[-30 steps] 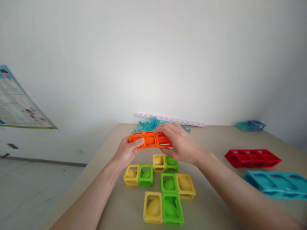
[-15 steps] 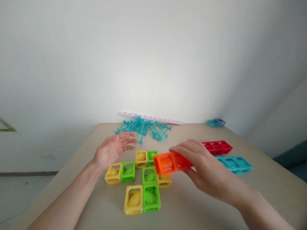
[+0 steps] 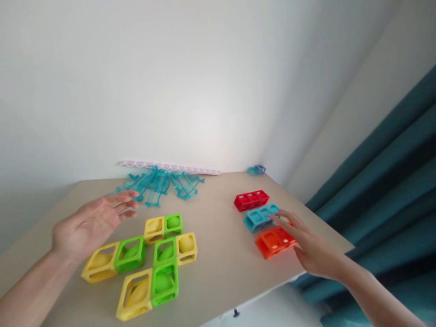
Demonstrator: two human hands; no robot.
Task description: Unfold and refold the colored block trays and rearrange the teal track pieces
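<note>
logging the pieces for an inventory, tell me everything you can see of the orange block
The orange block is a long, flat frame of glossy plastic with rectangular windows in its top. It lies flat on the table near the right edge, close in front of the teal block. The open right hand touches its right end, fingers reaching past its far corner.

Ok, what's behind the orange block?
Just behind the orange block sits a blue block, and a red block lies farther back. The right hand covers the orange block's right edge, so that part cannot be seen.
</note>
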